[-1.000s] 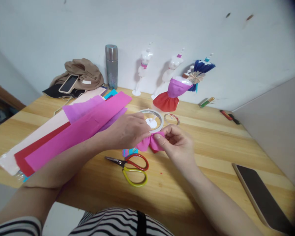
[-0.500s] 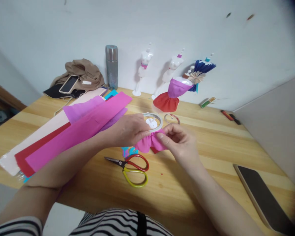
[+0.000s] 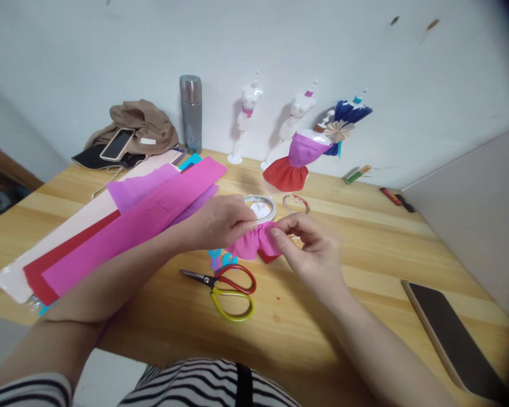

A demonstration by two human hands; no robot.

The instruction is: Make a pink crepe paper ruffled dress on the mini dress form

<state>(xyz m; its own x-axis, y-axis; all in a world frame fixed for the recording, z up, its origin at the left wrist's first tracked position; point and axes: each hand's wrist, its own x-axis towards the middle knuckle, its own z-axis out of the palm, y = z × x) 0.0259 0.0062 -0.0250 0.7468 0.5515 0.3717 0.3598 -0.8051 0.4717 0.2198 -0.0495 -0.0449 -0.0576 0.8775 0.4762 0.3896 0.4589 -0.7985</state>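
Observation:
A short strip of pink crepe paper [image 3: 246, 246], gathered into ruffles, hangs between my two hands above the table. My left hand [image 3: 220, 221] pinches its gathered upper edge, knuckles turned up. At the strip's right end, the thumb and fingertips of my right hand [image 3: 307, 243] are closed on the paper. Just beyond the ruffle is a roll of white tape [image 3: 272, 210], partly hidden behind my left hand. Scissors [image 3: 231, 289] with one red and one yellow handle lie nearer me, blades apart. Blue and purple scraps [image 3: 221, 260] and a red piece [image 3: 267, 257] lie below the ruffle.
Pink, red and purple paper sheets [image 3: 131, 226] cover the left side. Small white mannequins [image 3: 297, 110] stand at the back, one wearing a purple top and red skirt [image 3: 286, 174]. A steel flask [image 3: 191, 116], a brown cloth [image 3: 146, 124] and a large phone [image 3: 449, 339] surround the work.
My right hand's fingertips have shifted slightly left along the pink ruffle, and the ruffle sits a little further left. Both hands keep hold of it. The view has moved a little.

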